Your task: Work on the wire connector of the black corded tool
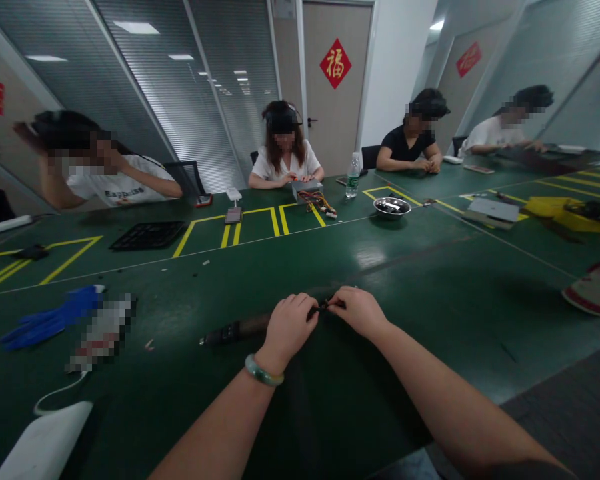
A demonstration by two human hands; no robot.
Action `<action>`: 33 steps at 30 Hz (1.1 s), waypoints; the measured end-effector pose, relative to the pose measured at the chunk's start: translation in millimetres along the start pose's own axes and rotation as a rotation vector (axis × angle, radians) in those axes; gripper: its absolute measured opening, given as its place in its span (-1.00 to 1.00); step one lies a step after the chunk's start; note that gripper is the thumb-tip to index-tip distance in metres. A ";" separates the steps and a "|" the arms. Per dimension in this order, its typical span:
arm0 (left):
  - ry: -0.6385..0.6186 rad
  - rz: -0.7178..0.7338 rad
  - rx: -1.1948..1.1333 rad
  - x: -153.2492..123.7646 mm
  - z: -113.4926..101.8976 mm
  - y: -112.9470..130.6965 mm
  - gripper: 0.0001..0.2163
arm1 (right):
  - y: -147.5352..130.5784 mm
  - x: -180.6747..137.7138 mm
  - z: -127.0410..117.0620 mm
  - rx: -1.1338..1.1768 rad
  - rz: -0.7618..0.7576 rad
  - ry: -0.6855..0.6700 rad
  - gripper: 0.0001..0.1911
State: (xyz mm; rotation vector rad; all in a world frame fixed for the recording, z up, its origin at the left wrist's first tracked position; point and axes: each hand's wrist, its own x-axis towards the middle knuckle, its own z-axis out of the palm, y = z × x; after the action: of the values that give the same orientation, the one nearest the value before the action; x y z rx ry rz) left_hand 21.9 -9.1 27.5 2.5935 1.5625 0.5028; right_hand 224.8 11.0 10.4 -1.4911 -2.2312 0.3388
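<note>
My left hand (289,325) and my right hand (357,309) meet in the middle of the green table (420,293), both closed in a pinch on a small dark part (324,307) between the fingertips. A long dark cable or strap (233,331) runs from my left hand out to the left along the table. A pale green bangle (263,372) sits on my left wrist. What the small dark part is I cannot make out.
Blue gloves (50,320) and a white device (45,440) with a cord lie at the left. A metal bowl (391,207), a water bottle (353,175), a black tray (147,235) and wired parts (319,201) sit farther back. Several people work across the table.
</note>
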 end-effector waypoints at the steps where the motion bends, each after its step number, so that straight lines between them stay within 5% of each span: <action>1: 0.001 0.006 -0.008 -0.2 -0.6 -0.6 -0.89 | 0.3 -0.2 0.8 0.014 -0.003 -0.003 -0.96; 22: 0.023 0.020 -0.050 -3.5 1.3 -4.1 -0.92 | -6.8 -3.0 12.7 0.254 0.083 0.014 -0.96; 33: 0.058 0.009 -0.044 -4.9 3.6 -5.2 -0.95 | -12.5 -0.6 11.4 -0.064 -0.200 0.049 -0.90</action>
State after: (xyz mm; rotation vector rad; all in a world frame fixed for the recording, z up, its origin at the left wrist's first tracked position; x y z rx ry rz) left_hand 16.6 -10.6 21.8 2.5774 1.5387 0.6120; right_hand 209.4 6.0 5.7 -1.2784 -2.3467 0.1683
